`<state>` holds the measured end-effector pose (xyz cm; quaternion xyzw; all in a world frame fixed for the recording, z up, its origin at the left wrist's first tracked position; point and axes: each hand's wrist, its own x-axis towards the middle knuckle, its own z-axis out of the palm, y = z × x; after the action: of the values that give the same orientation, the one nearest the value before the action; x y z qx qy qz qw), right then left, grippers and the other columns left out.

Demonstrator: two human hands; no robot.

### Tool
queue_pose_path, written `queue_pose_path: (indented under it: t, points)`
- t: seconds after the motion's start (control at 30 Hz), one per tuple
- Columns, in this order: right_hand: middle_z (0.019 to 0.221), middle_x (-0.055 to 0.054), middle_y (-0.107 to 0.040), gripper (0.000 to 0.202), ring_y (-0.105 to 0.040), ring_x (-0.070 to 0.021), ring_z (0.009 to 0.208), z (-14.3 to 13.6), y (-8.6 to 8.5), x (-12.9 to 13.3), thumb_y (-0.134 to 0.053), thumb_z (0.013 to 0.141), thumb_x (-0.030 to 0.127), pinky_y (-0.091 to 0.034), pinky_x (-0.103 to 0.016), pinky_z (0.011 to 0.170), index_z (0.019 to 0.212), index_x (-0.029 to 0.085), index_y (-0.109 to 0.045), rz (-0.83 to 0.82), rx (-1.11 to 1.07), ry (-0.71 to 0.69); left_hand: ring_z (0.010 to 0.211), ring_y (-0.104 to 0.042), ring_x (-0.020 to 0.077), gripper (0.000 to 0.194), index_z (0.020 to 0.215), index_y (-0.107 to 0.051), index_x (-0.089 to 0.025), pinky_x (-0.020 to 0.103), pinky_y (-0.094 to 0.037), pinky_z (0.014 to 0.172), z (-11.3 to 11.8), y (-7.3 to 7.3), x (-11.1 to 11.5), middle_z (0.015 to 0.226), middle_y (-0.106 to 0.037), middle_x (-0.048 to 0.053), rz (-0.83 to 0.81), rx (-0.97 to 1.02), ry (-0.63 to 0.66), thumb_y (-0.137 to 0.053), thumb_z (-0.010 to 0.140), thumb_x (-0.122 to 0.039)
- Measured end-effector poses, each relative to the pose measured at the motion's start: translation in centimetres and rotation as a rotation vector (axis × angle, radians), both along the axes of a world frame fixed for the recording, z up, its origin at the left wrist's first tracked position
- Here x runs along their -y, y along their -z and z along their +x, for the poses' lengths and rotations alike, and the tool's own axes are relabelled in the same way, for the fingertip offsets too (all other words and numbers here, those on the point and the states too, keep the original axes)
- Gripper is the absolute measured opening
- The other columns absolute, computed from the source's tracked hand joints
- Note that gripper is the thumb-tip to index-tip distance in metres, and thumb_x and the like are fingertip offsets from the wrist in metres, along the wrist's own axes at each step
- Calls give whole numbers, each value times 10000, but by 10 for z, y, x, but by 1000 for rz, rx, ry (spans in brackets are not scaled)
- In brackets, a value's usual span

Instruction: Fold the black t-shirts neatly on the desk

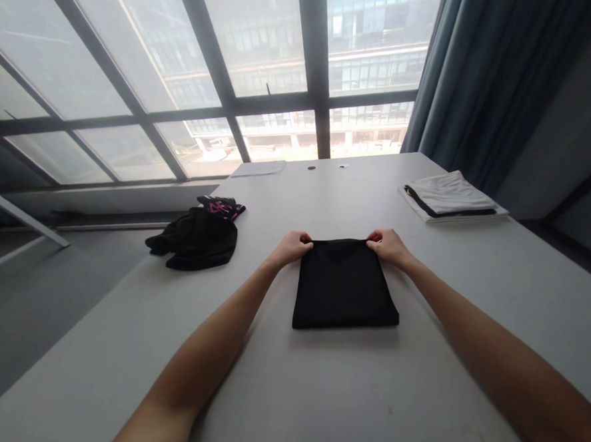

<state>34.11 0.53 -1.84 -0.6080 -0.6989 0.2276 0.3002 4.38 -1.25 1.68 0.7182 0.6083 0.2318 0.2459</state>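
Note:
A black cloth [346, 285], folded into a neat near-rectangle, lies on the white table [335, 397] in front of me. My left hand [295, 248] pinches its far left corner between thumb and fingers. At the far right corner, my right hand [387, 246] grips the cloth in the same way. The far edge between the two hands looks straight and slightly raised. Both forearms reach in from the near side, one on either side of the cloth.
A crumpled black garment [201, 240] with a pink-printed part [223, 208] lies at the table's left edge. Folded white and black clothes [452, 196] are stacked at the back right. White sheets [258, 169] lie at the far edge, before windows and a blue curtain [464, 78].

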Motion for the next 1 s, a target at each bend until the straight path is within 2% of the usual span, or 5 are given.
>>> queue_pose_path:
  t: [0.57, 0.67, 0.77, 0.87, 1.0]
  points:
    - [909, -51, -738, 193, -663, -191, 839, -13, 6, 12, -645, 840, 285, -464, -275, 753, 1006, 211, -711, 97, 55, 170, 1075, -639, 259, 363, 1246, -640, -182, 356, -471, 976, 16, 10, 11, 1166, -675, 117, 212, -173, -120, -594, 895, -263]
    - [917, -54, -733, 195, -659, -199, 848, -13, 7, 12, -639, 845, 282, -458, -279, 746, 1016, 216, -706, 104, 73, 166, 1273, -537, 298, 455, 1385, -567, -191, 410, -401, 1093, 32, -4, 31, 1407, -552, 138, 364, -303, 3, -554, 951, -323]
    - [917, -52, -731, 199, -656, -197, 847, -12, 9, 11, -632, 855, 278, -456, -278, 749, 1031, 215, -702, 103, 88, 163, 1407, -425, 278, 464, 1441, -531, -261, 432, -303, 1186, 55, -8, 54, 1530, -471, 78, 357, -311, 328, -469, 1012, -427]
    - [913, -49, -730, 208, -656, -187, 845, -13, 9, 11, -621, 870, 271, -460, -272, 767, 1055, 209, -694, 100, 87, 161, 1514, -259, 287, 523, 1503, -453, -344, 539, -160, 1234, 74, 4, 70, 1616, -368, 28, 295, -356, 549, -412, 1022, -546]
    - [1012, -90, -716, 223, -656, -197, 914, -14, -1, 21, -564, 901, 231, -465, -275, 818, 1081, 177, -683, 194, 67, 164, 1548, -156, 298, 584, 1560, -344, -376, 607, -93, 1225, 83, 25, 76, 1661, -264, 28, 254, -442, 580, -377, 1020, -595]
